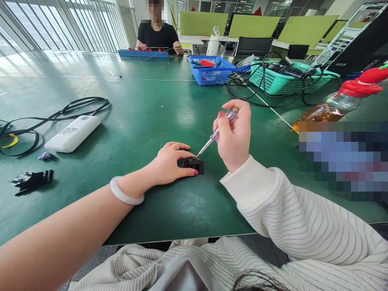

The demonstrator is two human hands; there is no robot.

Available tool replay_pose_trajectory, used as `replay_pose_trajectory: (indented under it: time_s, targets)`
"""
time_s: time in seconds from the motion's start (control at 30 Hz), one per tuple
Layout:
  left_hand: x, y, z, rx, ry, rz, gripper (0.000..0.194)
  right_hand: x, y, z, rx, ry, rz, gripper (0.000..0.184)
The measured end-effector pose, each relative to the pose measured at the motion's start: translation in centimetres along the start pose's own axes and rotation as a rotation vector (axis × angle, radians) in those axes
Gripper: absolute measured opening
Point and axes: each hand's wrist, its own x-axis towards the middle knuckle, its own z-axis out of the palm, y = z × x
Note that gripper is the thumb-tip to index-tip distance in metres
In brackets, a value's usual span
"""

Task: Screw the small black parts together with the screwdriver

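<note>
My left hand [171,163] lies on the green table and grips a small black part [195,165] between thumb and fingers. The part rests on the tabletop; small details on its upper face are too fine to make out. My right hand [235,137] is closed around a screwdriver [224,123] with a clear handle and a thin metal shaft. The screwdriver slants down to the left, and its tip meets or nearly meets the top of the black part beside my left fingertips.
A white power bank [74,133] with black cable lies left, near a black scrap [32,182]. Farther back stand a blue basket [212,74] and a teal basket [266,81] with cables. A bottle [330,107] leans at right. Another person [157,36] sits across the table.
</note>
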Motion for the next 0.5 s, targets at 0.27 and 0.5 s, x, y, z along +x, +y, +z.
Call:
replay_pose_trajectory:
  time_s: [0.27, 0.5]
  targets:
    - [0.0, 0.2, 0.0, 0.011, 0.009, 0.005, 0.043, -0.6, -2.3, 0.5, -0.031, -0.116, -0.054, 0.028]
    - [0.0, 0.2, -0.1, 0.008, 0.007, 0.005, 0.044, -0.4, -2.2, 0.6, -0.01, -0.142, -0.009, 0.027]
